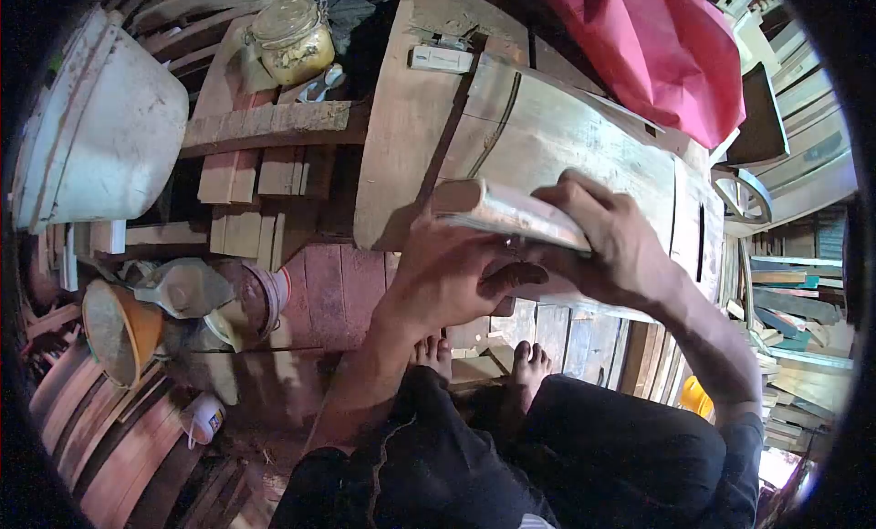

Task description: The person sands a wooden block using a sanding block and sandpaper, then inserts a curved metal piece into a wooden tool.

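A pale piece of wood (534, 216) with a rounded end is held up in front of me, over the near edge of the workbench (566, 132). My left hand (447, 278) grips it from below at its left end, the thumb bent inward. At the other end, my right hand (616, 241) is closed over the top, its fingers curled round the edge. The underside of the wood is mostly hidden by my hands. Behind it, a long dark slot (500, 123) runs across the bench boards.
Red cloth (652, 59) drapes over the bench's far right. A lidded glass jar (294, 41) stands at the back left, near a large white tub (114, 118). An orange bowl (121, 333) and a small white cup (205, 418) are lower left. Wood scraps (803, 319) pile up at right.
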A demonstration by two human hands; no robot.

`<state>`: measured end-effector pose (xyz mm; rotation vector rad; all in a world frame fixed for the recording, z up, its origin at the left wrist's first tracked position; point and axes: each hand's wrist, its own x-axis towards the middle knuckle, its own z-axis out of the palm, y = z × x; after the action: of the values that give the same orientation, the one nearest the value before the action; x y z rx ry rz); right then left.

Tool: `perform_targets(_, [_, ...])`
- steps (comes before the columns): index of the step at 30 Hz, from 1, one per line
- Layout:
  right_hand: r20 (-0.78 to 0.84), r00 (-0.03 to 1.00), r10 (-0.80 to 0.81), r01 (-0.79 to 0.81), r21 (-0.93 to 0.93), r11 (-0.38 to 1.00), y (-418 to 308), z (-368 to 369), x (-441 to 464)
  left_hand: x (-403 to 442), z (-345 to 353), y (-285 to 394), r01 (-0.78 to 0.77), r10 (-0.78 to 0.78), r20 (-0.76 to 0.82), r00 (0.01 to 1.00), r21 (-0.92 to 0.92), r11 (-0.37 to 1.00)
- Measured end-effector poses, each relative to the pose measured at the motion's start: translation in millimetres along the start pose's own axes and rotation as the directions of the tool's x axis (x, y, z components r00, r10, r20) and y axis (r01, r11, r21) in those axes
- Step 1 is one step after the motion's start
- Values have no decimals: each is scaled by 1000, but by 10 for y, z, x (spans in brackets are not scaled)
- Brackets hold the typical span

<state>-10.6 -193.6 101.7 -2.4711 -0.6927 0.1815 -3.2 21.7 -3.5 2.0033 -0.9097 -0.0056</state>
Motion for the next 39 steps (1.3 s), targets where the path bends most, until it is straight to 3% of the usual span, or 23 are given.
perform_targets(3, [-40, 998, 54, -55, -13, 998, 64, 7, -21, 43, -5, -17, -20, 19, -30, 999, -20, 1000])
perform_targets(4, [-54, 995, 81, -86, -89, 992, 112, 3, 14, 126, -84, 41, -78, 87, -78, 993, 108, 991])
perform_targets(5, [-44, 994, 95, -99, -93, 991, 152, -16, 69, 101, -18, 16, -28, 35, -122, 992, 59, 998])
perform_targets(10, [24, 996, 88, -89, 50, 995, -70, -33, 12, 12, -13, -2, 18, -18, 12, 1000, 1, 1000])
perform_targets(13, [-40, 992, 116, -112, 76, 991, 45, -33, 27, 118, -87, 46, -52, 58, -70, 996, 79, 996])
perform_targets(14, [-52, 991, 119, -124, -93, 988, 126, -16, 52, 113, -42, 63, -42, 50, -149, 988, 54, 998])
perform_targets(15, [-52, 992, 118, -122, -95, 988, 104, -26, 48, 112, -41, 53, -43, 51, -151, 987, 55, 998])
perform_targets(17, [-4, 994, 109, -109, -24, 994, 26, -46, 36, 94, -53, 14, -95, 105, -98, 990, 103, 990])
perform_targets(18, [2, 999, 37, -37, 34, 999, 10, -56, 13, 37, -42, 25, 4, -4, -8, 1000, 28, 1000])
perform_targets(21, [29, 994, 106, -109, 130, 985, 24, -39, -2, 49, -57, 55, -8, 11, -54, 998, 50, 999])
perform_targets(23, [-53, 997, 57, -63, -134, 989, 130, -25, 60, 122, -89, 58, -66, 73, -82, 994, 81, 994])
perform_targets(25, [-39, 995, 92, -96, -107, 990, 63, -53, 52, 112, -62, 66, -29, 31, -104, 994, 28, 999])
perform_targets(26, [-20, 997, 81, -82, -40, 996, 20, -42, 27, 101, -83, 50, -70, 78, -95, 992, 86, 994])
perform_targets(28, [26, 999, 19, -21, 63, 998, -24, -33, 0, 56, -52, 9, -57, 59, -52, 997, 38, 998])
perform_targets(31, [-13, 995, 95, -94, 49, 994, 5, -37, -3, 47, -26, 13, -14, 14, 7, 1000, 53, 999])
perform_targets(33, [-15, 997, 74, -75, -127, 989, 98, -74, 61, 125, -47, 55, -37, 40, -121, 992, 28, 999])
perform_targets(35, [1, 996, 91, -90, -90, 992, 25, -80, 43, 66, -20, 19, -17, 23, -127, 992, 54, 998])
perform_targets(37, [6, 999, 34, -34, -79, 996, -48, -57, 11, 13, -40, 21, 45, -46, 48, 998, 30, 999])
perform_targets(39, [13, 999, 47, -46, -35, 998, -34, -47, 7, 70, -67, 39, 24, -23, 33, 999, -44, 999])
